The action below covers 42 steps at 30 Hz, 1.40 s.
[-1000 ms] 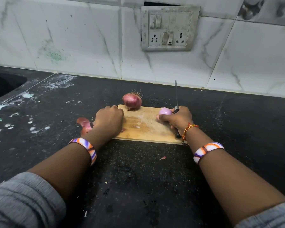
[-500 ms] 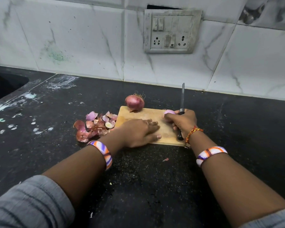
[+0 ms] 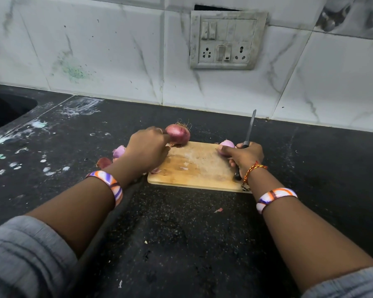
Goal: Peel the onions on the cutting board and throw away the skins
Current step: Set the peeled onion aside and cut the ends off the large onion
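Note:
A wooden cutting board [image 3: 199,166] lies on the black counter. An unpeeled red onion [image 3: 178,134] with dry roots sits at the board's far left corner, and my left hand [image 3: 148,148] touches its left side with the fingers curled around it. My right hand [image 3: 244,157] rests on the board's right edge, holding both a knife [image 3: 249,131] with its blade pointing away and a pale peeled onion [image 3: 226,147]. Loose onion skins [image 3: 113,157] lie on the counter left of the board, partly hidden by my left wrist.
A dark sink [image 3: 2,110] opens at the far left. The tiled wall with a switch panel [image 3: 226,39] rises behind the counter. Small skin scraps [image 3: 218,210] lie on the counter [image 3: 181,233] in front of the board.
My left hand moved from the board's front edge up to the unpeeled onion at the far corner. My right hand stayed in place with the knife and peeled onion.

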Available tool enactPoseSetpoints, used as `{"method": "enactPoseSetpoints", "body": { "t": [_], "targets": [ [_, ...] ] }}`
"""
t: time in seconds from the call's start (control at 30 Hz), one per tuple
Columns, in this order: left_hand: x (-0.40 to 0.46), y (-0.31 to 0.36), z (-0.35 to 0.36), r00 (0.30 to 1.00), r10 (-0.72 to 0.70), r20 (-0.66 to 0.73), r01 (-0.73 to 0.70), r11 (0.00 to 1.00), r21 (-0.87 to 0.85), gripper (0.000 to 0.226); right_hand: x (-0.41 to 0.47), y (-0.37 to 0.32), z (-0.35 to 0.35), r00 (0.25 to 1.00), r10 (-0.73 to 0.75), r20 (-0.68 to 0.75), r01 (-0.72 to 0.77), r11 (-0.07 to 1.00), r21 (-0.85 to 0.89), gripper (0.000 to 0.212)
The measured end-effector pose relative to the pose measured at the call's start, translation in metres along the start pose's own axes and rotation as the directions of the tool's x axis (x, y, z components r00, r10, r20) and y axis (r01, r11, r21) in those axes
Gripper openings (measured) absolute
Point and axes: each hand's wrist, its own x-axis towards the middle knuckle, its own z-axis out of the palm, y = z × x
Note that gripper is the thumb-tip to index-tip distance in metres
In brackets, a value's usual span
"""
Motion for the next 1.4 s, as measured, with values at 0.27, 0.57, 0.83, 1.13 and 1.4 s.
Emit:
{"method": "enactPoseSetpoints", "body": {
  "t": [0.27, 0.57, 0.83, 1.13, 1.4],
  "targets": [
    [0.048, 0.009, 0.009, 0.944, -0.237, 0.23, 0.312, 0.868, -0.386, 0.092, 0.003, -0.005, -0.003, 0.996, 0.084, 0.034, -0.087, 0.992, 0.087, 0.049],
    [0.063, 0.012, 0.03, 0.924, -0.331, 0.192, 0.382, 0.8, -0.462, 0.065, 0.011, -0.002, -0.009, 0.994, 0.113, 0.01, -0.113, 0.98, 0.165, 0.047],
    [0.052, 0.017, 0.013, 0.971, -0.085, 0.223, 0.203, 0.786, -0.583, 0.074, 0.0, -0.018, -0.015, 0.992, -0.04, -0.12, 0.067, 0.971, 0.23, 0.017],
    [0.03, 0.017, 0.008, 0.963, -0.058, 0.262, 0.224, 0.71, -0.667, 0.065, -0.052, -0.019, -0.01, 0.867, 0.083, 0.492, -0.091, 0.996, -0.007, 0.012],
    [0.05, 0.011, -0.017, 0.937, -0.015, 0.349, 0.196, 0.85, -0.49, 0.055, -0.068, -0.014, -0.016, 0.865, 0.148, 0.48, -0.272, 0.941, 0.2, 0.022]
  ]
}}
